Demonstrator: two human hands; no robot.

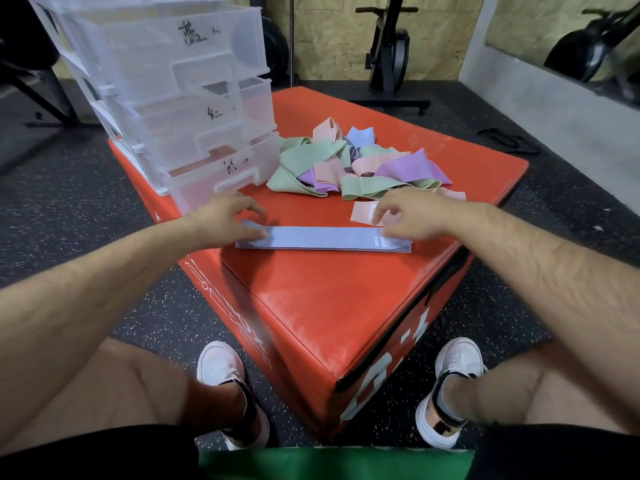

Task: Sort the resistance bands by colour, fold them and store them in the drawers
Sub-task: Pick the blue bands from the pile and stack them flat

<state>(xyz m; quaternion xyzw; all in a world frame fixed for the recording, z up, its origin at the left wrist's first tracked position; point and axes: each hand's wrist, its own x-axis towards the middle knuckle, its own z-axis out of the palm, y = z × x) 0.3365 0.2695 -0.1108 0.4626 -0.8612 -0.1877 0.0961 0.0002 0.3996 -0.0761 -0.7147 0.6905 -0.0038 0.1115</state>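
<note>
Head view: blue band [322, 238] lies flat on the red box [329, 292]; left grip [227, 216] pinches its left end; right grip [414, 216] pinches its right end; mixed bands [346, 164] heaped behind.

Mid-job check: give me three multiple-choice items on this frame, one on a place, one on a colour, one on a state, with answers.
1. Where does the blue band lie? A in a drawer; B on the red box, before the pile; C on the floor.
2. Which colour is absent from the pile? A green; B purple; C yellow.
3. The blue band is: A rolled; B knotted; C laid flat.
B: it rests on the box. C: only green, pink, purple, blue show. C: it lies straight, left hand and right hand at its ends.
</note>
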